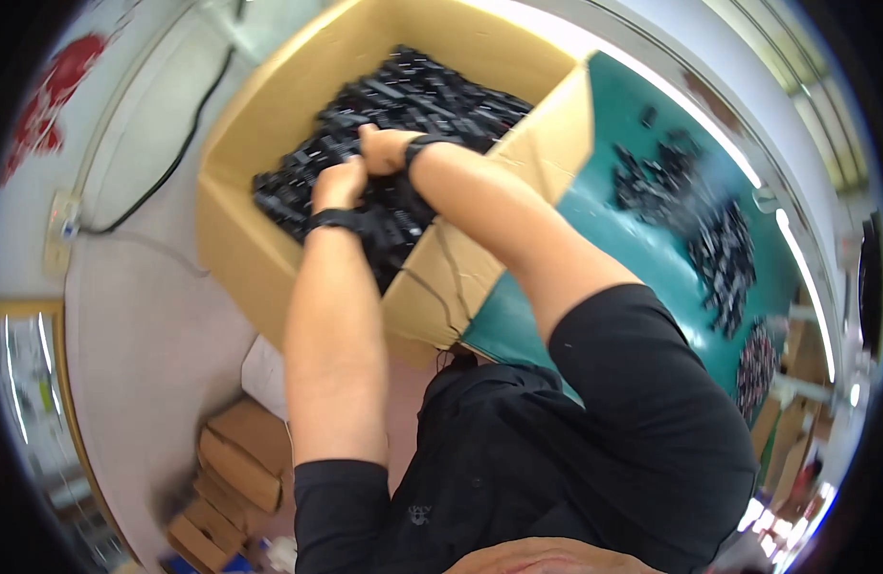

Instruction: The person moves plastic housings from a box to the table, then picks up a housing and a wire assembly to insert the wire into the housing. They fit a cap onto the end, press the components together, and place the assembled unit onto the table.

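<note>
The left hand (pixel 340 184) and, at its two o'clock, the right hand (pixel 384 150), fingers too blurred to tell whether pinching or spread, are amid black pieces (pixel 403 96) stretching farthest toward two o'clock inside a cardboard box (pixel 245 225), a green table (pixel 604 253) at four o'clock.

The fingers of the left hand (pixel 341 182) and the right hand (pixel 388 151) are blurred and partly hidden, so whether anything is gripped cannot be told. The small black pieces (pixel 403 100) are too blurred to be identified. The cardboard box (pixel 245 163) is cut off by the upper edge. Part of the green table (pixel 599 234) is hidden by the right sleeve (pixel 642 359).
</note>
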Tool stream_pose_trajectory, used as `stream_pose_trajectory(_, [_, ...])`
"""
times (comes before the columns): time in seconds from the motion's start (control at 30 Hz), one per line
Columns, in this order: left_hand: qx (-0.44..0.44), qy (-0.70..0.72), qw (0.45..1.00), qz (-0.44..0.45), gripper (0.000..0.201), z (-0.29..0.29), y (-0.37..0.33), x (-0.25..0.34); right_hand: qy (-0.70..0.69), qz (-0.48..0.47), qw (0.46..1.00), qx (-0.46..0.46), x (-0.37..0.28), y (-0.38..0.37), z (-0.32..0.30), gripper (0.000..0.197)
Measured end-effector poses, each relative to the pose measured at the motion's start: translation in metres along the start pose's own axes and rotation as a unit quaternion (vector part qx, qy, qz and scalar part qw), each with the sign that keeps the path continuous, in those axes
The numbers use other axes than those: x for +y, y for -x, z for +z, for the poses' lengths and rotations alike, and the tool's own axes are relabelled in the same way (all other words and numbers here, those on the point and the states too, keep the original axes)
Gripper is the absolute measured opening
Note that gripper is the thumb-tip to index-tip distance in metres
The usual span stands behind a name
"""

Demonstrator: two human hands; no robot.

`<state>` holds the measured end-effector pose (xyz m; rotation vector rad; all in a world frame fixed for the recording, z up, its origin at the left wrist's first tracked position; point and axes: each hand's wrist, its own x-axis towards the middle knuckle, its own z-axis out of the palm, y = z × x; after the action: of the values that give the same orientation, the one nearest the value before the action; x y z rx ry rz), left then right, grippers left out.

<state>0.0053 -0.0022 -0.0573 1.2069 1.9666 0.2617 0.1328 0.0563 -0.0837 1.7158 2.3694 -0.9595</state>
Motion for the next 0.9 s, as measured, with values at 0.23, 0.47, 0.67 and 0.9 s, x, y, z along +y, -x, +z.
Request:
stream_pose_trajectory(0.23, [0.242,-0.101,0.959,0.110,0.086,-0.059,-0.029,-0.017,-0.102,-0.091,0.977,0.162,-0.061,0.070,-0.030,0.037])
stream_pose_trajectory(0.47, [0.156,0.134,0.809,0.551,0.047,-0.089,0.114,0.035,-0.315,-0.197,0.731,0.573,-0.034,0.223,-0.075,0.041])
stream_pose_trajectory(0.67, [0.008,0.361,0.772,0.523,0.055,-0.007,0.249,0.053,-0.362,-0.059,0.761,0.534,0.108,0.441,0.073,0.037])
stream_pose_trajectory(0.9, [-0.332,0.239,0.837,0.363,0.053,0.188,0.303,-0.018,-0.484,0.318,0.632,0.514,0.200,0.635,0.319,0.037])
